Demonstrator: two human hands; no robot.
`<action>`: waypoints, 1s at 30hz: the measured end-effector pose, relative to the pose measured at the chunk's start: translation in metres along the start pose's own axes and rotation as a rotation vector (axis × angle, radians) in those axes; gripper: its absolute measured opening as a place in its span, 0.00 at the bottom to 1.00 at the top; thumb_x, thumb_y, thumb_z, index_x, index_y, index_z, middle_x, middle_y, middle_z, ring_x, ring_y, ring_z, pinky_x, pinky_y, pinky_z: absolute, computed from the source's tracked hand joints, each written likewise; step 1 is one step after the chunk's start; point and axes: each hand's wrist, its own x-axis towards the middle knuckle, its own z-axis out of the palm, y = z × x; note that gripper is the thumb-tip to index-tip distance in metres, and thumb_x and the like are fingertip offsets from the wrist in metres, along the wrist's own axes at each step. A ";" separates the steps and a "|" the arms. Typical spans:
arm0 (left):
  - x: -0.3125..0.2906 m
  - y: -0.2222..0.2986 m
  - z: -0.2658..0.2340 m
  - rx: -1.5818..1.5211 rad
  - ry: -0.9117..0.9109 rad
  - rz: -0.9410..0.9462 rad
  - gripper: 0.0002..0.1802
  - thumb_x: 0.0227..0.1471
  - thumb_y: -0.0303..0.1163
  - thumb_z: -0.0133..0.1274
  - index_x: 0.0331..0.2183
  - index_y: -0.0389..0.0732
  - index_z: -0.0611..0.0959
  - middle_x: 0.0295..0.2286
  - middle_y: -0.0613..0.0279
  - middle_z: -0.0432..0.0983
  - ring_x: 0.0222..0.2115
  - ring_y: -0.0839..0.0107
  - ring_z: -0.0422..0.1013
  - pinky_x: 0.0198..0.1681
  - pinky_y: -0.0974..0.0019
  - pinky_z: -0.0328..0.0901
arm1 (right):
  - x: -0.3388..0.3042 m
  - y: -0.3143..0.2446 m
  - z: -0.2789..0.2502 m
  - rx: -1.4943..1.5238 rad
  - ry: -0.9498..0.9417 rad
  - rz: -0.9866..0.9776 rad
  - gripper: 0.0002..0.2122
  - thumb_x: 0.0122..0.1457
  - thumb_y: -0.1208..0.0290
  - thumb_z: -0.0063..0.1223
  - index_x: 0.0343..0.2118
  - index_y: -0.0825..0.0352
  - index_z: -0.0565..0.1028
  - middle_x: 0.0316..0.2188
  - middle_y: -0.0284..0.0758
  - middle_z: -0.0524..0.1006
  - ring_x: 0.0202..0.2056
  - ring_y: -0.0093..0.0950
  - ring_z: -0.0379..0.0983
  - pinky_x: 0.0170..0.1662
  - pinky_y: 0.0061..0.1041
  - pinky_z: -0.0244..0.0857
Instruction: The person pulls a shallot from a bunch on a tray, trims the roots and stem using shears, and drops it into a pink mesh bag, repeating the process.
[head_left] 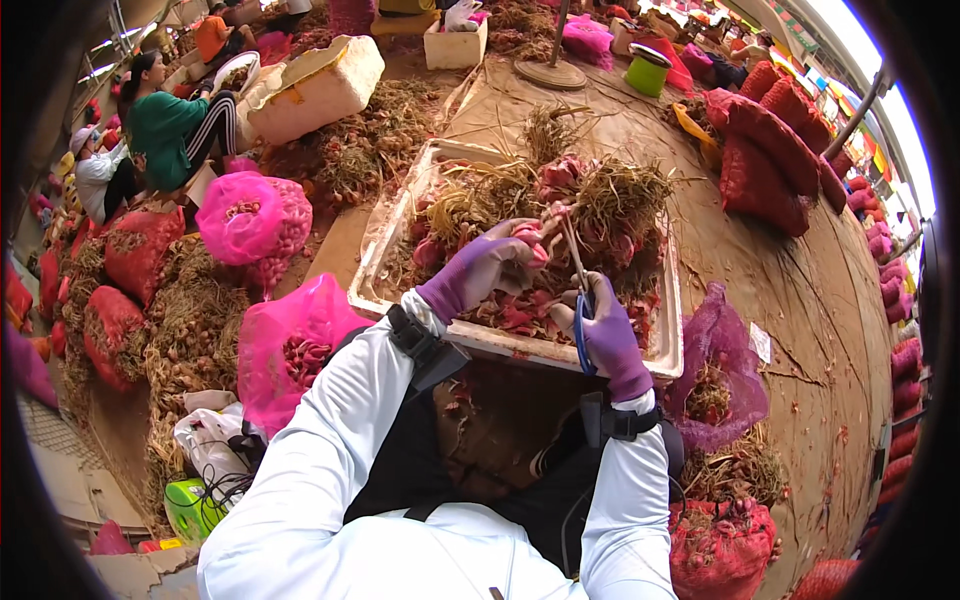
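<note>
My left hand [485,265], in a purple glove, grips a bunch of red shallots [545,190] with dry stalks and roots over a white foam tray [400,215]. In my right hand [610,335], also in a purple glove, is a pair of blue-handled scissors [580,290], whose blades point up at the stalks next to my left fingers. Trimmed shallots and red skins [515,315] lie in the tray under both hands. The tray rests on my lap.
Pink net bags of shallots [250,220] stand to my left, another one [285,350] by my elbow. Red sacks [770,150] pile at the right. A purple net bag [715,375] lies by my right arm. Other people [165,125] sit at the far left. A white foam box [315,85] lies behind.
</note>
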 end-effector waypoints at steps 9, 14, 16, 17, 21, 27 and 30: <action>0.001 -0.004 -0.003 0.062 -0.111 -0.049 0.25 0.48 0.33 0.48 0.50 0.42 0.71 0.32 0.69 0.75 0.28 0.76 0.72 0.26 0.73 0.64 | 0.010 0.005 0.001 0.280 0.181 0.023 0.14 0.57 0.69 0.58 0.42 0.65 0.68 0.24 0.26 0.72 0.24 0.15 0.69 0.26 0.14 0.63; 0.007 -0.012 -0.017 -0.309 -0.059 -0.168 0.15 0.49 0.35 0.49 0.40 0.44 0.78 0.34 0.68 0.75 0.35 0.72 0.72 0.32 0.70 0.64 | 0.002 0.001 -0.002 -0.334 0.142 -0.226 0.23 0.51 0.63 0.65 0.45 0.66 0.66 0.30 0.35 0.74 0.30 0.29 0.73 0.37 0.27 0.68; 0.007 -0.005 -0.009 -0.397 0.003 -0.189 0.06 0.49 0.32 0.49 0.30 0.43 0.79 0.29 0.65 0.78 0.32 0.71 0.75 0.24 0.70 0.62 | -0.001 0.005 0.002 -0.405 0.154 -0.287 0.28 0.46 0.58 0.68 0.44 0.68 0.66 0.27 0.39 0.74 0.29 0.37 0.72 0.36 0.33 0.66; 0.007 -0.005 -0.013 -0.376 0.011 -0.207 0.07 0.49 0.32 0.49 0.30 0.44 0.79 0.29 0.65 0.78 0.32 0.71 0.75 0.24 0.70 0.62 | -0.002 0.000 0.004 -0.412 0.107 -0.268 0.27 0.45 0.58 0.67 0.43 0.68 0.67 0.26 0.40 0.73 0.28 0.39 0.71 0.35 0.33 0.65; 0.007 -0.013 -0.025 -0.298 -0.103 -0.122 0.10 0.49 0.36 0.49 0.35 0.45 0.78 0.33 0.67 0.75 0.38 0.71 0.73 0.37 0.65 0.65 | -0.003 -0.015 0.007 -0.435 0.030 -0.203 0.24 0.44 0.59 0.67 0.39 0.67 0.70 0.24 0.42 0.71 0.28 0.42 0.69 0.34 0.34 0.63; 0.005 -0.006 -0.009 -0.341 0.043 -0.174 0.08 0.49 0.33 0.49 0.33 0.45 0.79 0.30 0.67 0.77 0.35 0.72 0.75 0.28 0.69 0.64 | -0.001 -0.007 0.006 -0.432 0.084 -0.186 0.23 0.44 0.57 0.67 0.37 0.66 0.71 0.24 0.40 0.73 0.28 0.41 0.71 0.32 0.34 0.64; 0.007 -0.008 -0.013 -0.341 0.035 -0.187 0.08 0.48 0.33 0.49 0.33 0.44 0.78 0.31 0.67 0.77 0.36 0.71 0.75 0.28 0.68 0.65 | -0.001 -0.004 0.006 -0.453 0.112 -0.183 0.23 0.43 0.53 0.67 0.36 0.63 0.72 0.23 0.39 0.74 0.28 0.40 0.72 0.31 0.35 0.64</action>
